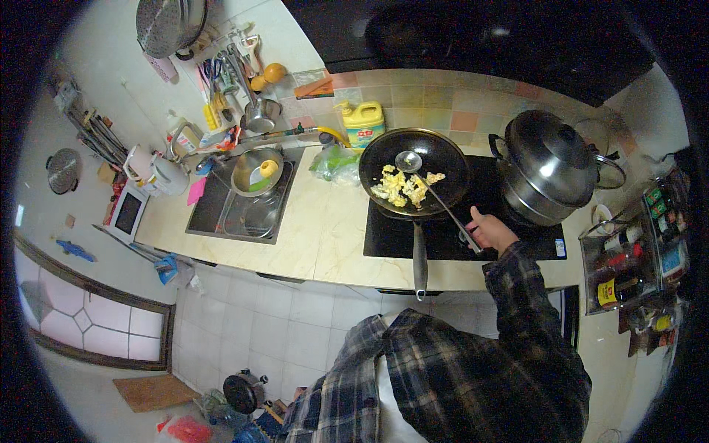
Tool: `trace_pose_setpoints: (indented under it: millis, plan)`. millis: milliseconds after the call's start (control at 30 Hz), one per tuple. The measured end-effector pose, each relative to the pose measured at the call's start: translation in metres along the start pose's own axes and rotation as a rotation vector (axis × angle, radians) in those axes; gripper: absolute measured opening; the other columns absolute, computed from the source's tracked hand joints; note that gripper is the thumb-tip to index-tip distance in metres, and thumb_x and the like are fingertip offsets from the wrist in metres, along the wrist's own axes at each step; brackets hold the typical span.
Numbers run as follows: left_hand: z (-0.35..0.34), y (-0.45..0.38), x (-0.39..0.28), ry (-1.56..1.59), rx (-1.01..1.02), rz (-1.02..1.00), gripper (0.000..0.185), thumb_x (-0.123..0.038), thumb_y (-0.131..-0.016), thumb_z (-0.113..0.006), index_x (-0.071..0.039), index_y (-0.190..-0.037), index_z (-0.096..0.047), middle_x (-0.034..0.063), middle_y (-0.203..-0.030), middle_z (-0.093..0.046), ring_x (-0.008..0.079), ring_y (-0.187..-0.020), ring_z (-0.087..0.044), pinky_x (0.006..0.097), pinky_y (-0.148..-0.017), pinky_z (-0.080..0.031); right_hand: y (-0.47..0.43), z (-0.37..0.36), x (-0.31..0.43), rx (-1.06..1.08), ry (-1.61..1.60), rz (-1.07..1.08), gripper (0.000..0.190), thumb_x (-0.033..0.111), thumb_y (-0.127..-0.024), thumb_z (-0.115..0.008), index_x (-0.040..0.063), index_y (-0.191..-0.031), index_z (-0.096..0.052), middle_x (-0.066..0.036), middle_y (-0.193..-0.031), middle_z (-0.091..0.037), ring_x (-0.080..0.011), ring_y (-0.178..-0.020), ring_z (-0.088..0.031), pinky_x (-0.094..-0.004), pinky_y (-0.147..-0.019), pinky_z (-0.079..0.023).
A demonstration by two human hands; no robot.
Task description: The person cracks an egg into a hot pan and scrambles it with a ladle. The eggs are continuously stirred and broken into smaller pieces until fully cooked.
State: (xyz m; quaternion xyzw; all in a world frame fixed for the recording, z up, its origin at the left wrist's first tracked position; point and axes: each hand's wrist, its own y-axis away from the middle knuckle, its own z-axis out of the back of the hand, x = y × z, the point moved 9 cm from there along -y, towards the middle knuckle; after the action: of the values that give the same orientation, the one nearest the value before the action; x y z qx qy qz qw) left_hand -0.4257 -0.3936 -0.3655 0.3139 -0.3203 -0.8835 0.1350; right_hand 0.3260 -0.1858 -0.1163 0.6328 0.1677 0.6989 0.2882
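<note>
A metal ladle (410,161) slants across a black wok (443,149) on the cooktop, its bowl resting among yellow scrambled egg (394,188). My right hand (490,230), thumb raised, is around the lower end of the ladle's handle, to the right of the wok. The wok's grey handle (420,260) points towards me over the counter edge, with no hand on it. My left hand is out of view; the left sleeve hangs low by my body.
A lidded steel pot (545,166) stands right of the wok. Behind it on the left are a yellow detergent jug (363,124) and a plastic bag with green vegetables (337,163). A steel bowl (239,174) sits at the sink (207,224). Bottles fill a rack (595,311) at right.
</note>
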Motion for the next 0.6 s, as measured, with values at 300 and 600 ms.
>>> trace_pose_setpoints:
  millis: [300,600]
  plan:
    - [0.034,-0.071,-0.017,-0.026,0.028,-0.161,0.030,-0.029,-0.075,-0.062,-0.006,-0.060,-0.050,0.0080,-0.051,-0.044,0.0171,-0.047,-0.038,0.0403,-0.048,-0.030,0.050,-0.068,0.043,0.130,-0.418,0.001,0.031,0.034,-0.092,-0.055,0.004,-0.090,-0.057,-0.006,-0.064,-0.059,-0.0105,-0.043,-0.050,-0.0221,-0.038,-0.040]
    - [0.052,-0.114,-0.031,-0.013,0.117,-0.223,0.029,-0.031,-0.078,-0.059,-0.004,-0.065,-0.057,0.0098,-0.058,-0.055,0.0218,-0.057,-0.052,0.0402,-0.055,-0.040,0.117,-0.027,0.099,-0.604,0.846,0.513,0.021,0.009,-0.080,-0.054,0.002,-0.097,-0.063,-0.021,-0.080,-0.064,-0.0344,-0.071,-0.064,-0.0450,-0.061,-0.052]
